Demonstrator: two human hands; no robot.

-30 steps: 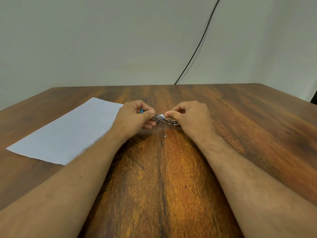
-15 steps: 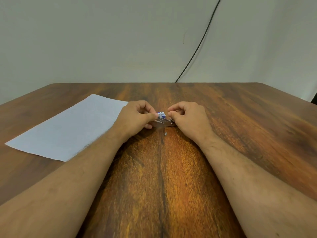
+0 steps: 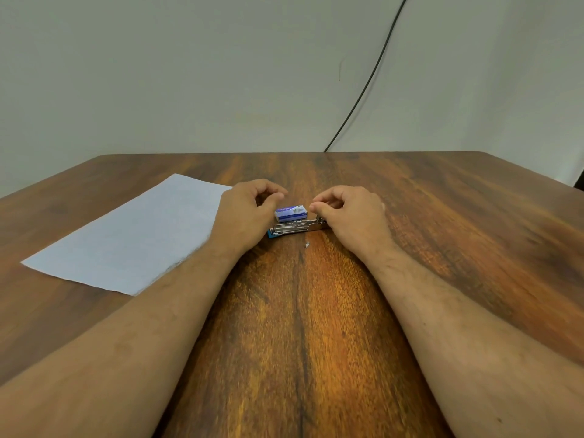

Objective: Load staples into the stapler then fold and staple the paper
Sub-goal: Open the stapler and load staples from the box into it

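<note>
Steel-bright, stiff and probably slippery, the stapler [image 3: 295,229] lies mid-table between loosely curled, empty left hand [image 3: 245,213] at nine o'clock and right hand [image 3: 350,213] at three; grip its long sides.

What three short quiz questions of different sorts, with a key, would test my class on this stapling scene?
1. True or false: the paper is already folded.
2. Which item lies just beyond the stapler: A) pen, B) staple box, C) scissors?
3. Fill in: the paper lies beside the person's ____ hand.

Key: 1 false, it lies flat. 2 B, the staple box. 3 left; the left hand partly overlaps it, while the right hand rests at the stapler's end.
</note>
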